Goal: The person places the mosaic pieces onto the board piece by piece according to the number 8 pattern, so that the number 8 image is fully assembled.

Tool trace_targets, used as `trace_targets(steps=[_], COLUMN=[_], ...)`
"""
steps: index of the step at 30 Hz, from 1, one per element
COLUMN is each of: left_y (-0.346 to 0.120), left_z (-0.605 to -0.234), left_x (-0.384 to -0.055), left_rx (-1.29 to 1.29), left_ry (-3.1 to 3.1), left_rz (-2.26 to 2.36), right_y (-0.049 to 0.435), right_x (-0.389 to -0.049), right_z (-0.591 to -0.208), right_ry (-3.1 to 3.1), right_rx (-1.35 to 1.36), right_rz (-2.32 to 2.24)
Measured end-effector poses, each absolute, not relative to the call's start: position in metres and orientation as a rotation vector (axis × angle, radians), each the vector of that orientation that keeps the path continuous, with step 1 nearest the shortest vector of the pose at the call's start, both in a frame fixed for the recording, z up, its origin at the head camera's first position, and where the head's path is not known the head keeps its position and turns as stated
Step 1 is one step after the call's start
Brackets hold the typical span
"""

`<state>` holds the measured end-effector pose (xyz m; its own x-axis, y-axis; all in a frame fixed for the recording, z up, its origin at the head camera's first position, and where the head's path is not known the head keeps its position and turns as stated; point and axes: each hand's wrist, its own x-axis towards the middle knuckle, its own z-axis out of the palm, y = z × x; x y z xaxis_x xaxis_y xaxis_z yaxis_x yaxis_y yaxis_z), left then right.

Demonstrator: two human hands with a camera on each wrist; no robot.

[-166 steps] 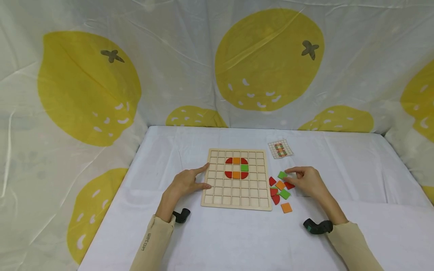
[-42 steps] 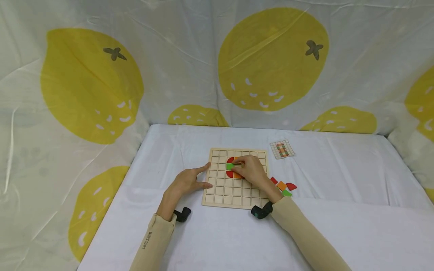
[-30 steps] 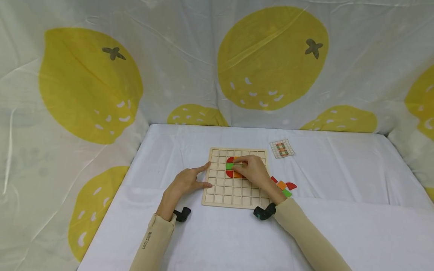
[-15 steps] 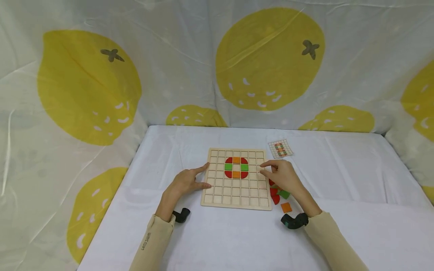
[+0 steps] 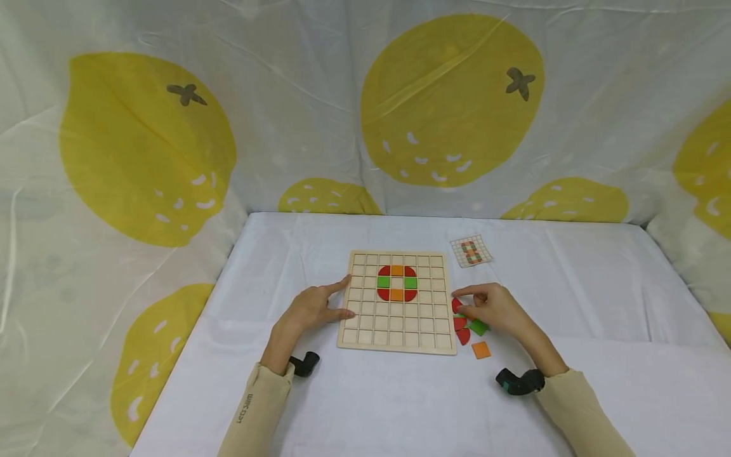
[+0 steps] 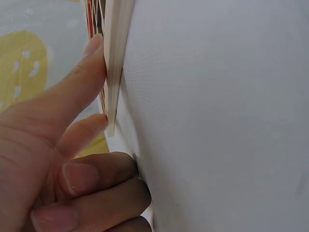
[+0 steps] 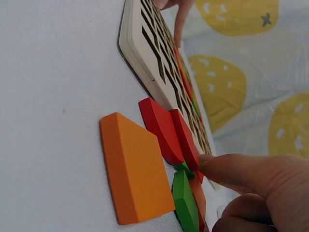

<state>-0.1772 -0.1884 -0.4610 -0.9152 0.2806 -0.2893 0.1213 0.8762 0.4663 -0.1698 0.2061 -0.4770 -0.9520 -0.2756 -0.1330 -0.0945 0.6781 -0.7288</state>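
My left hand [image 5: 311,308] touches the left edge of a wooden grid board [image 5: 394,324] with spread thumb and index finger; its other fingers are curled below, against the cloth in the left wrist view. On the board, a ring of tiles has red rounded corners, orange tiles [image 5: 396,270] top and bottom, and green tiles [image 5: 410,282] at the sides, around a bare cell. Right of the board, my right hand [image 5: 495,309] has thumb and index fingertips on either side of a red quarter-round tile [image 5: 456,303]. In the right wrist view the thumb meets red tiles [image 7: 185,137].
Loose tiles lie beside the board's right edge: more red ones [image 5: 464,336], a green one [image 5: 478,327] and, nearer me, an orange square [image 5: 481,350]. Behind them lies a small pattern card [image 5: 471,251]. A lemon-print cloth [image 5: 451,101] hangs behind the white-covered table [image 5: 371,406].
My right hand has left the ring's left side, where a green tile now lies uncovered, and moved right to the loose tiles. The left hand has stayed at the board's edge.
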Motion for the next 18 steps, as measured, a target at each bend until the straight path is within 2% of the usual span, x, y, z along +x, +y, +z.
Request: trace_targets(steps=[8, 18], left_y=[-0.1888, -0.1883], left_z=[-0.4626, -0.4621], left_x=[-0.1764, -0.1765], left_rx=[0.286, 0.305], left_ry=[2.689, 2.694], left_rz=[0.656, 0.632], right_y=[0.2122, 0.2109], right_x=[-0.1716, -0.1714], right_z=[-0.4799, -0.4793], right_ry=[2.607, 2.785], right_rx=[-0.382, -0.357], right_rz=[-1.131, -1.010])
